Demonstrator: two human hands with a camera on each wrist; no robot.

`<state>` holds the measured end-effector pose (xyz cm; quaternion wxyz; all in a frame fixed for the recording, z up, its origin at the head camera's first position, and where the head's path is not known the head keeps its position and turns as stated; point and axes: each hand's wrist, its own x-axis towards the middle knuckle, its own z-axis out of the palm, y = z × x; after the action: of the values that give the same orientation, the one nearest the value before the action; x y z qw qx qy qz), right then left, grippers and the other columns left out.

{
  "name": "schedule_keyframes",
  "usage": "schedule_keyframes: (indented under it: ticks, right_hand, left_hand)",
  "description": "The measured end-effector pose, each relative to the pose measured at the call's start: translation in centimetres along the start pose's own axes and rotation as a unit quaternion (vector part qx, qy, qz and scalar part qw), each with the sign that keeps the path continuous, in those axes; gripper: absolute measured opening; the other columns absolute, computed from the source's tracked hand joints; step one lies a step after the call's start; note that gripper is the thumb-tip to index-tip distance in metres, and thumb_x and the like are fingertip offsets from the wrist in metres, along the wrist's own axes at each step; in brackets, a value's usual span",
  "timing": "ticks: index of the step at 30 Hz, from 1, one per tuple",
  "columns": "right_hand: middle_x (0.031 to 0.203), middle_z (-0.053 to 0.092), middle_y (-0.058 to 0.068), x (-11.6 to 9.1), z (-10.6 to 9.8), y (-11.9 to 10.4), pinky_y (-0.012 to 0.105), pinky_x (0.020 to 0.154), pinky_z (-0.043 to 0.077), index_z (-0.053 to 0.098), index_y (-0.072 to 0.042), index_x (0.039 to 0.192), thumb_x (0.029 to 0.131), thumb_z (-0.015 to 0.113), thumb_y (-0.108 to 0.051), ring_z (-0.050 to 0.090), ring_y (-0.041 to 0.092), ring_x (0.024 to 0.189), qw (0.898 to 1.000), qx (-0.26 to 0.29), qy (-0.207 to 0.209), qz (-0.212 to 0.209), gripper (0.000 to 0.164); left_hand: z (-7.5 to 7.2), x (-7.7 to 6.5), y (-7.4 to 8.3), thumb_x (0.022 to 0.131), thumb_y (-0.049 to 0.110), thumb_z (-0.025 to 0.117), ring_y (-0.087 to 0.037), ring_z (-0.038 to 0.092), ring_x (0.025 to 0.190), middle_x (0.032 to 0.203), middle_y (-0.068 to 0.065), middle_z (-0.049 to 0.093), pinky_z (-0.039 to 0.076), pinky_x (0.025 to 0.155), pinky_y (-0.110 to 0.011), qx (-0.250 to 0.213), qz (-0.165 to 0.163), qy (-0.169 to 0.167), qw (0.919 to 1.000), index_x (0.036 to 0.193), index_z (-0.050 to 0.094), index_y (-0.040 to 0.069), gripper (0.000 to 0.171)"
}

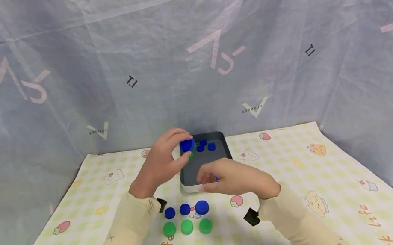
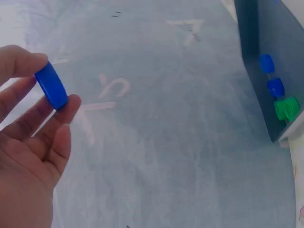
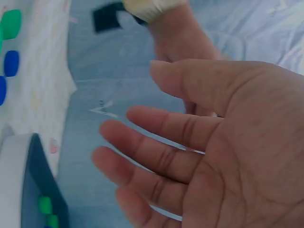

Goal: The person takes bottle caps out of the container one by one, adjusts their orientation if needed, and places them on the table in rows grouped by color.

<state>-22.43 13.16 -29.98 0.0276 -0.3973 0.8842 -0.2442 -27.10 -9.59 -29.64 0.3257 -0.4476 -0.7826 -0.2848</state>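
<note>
Between thumb and fingertips my left hand (image 1: 161, 156) pinches a round blue bottle cap (image 2: 51, 85), raised over the left side of a dark tray (image 1: 204, 168). My right hand (image 1: 230, 173) hovers above the tray's near right part, fingers loosely bent with nothing held, as the right wrist view also shows. Inside the tray lie several caps, among them a blue cap (image 1: 211, 146) towards the back and green caps (image 2: 288, 109) along one side. A bit of blue shows beside the right fingers; the hand partly hides it.
Nearer to me on the checked tablecloth (image 1: 288, 228), three blue caps (image 1: 185, 209) form a row, the right one larger. Three green caps (image 1: 187, 226) line up just below them. Behind the table hangs a grey printed curtain (image 1: 173, 78).
</note>
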Motion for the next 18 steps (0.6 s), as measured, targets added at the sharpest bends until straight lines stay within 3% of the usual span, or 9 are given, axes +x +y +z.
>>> schedule_keyframes:
  ticks: [8, 13, 18]
  right_hand:
    - [0.095, 0.067, -0.014, -1.3, -1.9, -1.3, 0.028, 0.074, 0.053, 0.068, -0.021, 0.109, 0.097, 0.067, -0.030, 0.063, 0.003, 0.084, 0.994, 0.006, 0.109, -0.001, 0.015]
    - [0.094, 0.067, -0.012, -1.3, -1.8, -1.5, 0.027, 0.067, 0.053, 0.067, -0.020, 0.111, 0.097, 0.068, -0.026, 0.062, 0.003, 0.081, 0.989, 0.024, 0.149, -0.015, 0.016]
    - [0.093, 0.069, -0.011, -1.1, -1.5, -1.4, 0.028, 0.065, 0.052, 0.064, -0.016, 0.116, 0.094, 0.071, -0.018, 0.063, 0.004, 0.078, 0.975, 0.041, 0.215, -0.035, 0.023]
  left_hand:
    - [-1.6, -1.2, 1.9, 0.085, 0.004, 0.075, -0.022, 0.059, 0.116, 0.125, -0.008, 0.061, 0.051, 0.094, -0.036, -0.012, 0.034, 0.032, 0.9988, 0.120, 0.065, 0.005, 0.036]
    - [-2.3, -1.3, 2.6, 0.081, 0.001, 0.078, -0.025, 0.058, 0.116, 0.124, -0.009, 0.062, 0.049, 0.097, -0.037, -0.012, 0.062, 0.046, 0.9970, 0.121, 0.065, 0.004, 0.042]
    - [-2.5, -0.8, 3.4, 0.081, 0.000, 0.078, -0.026, 0.058, 0.117, 0.126, -0.010, 0.063, 0.047, 0.099, -0.035, -0.007, 0.093, 0.050, 0.9944, 0.121, 0.064, 0.002, 0.042]
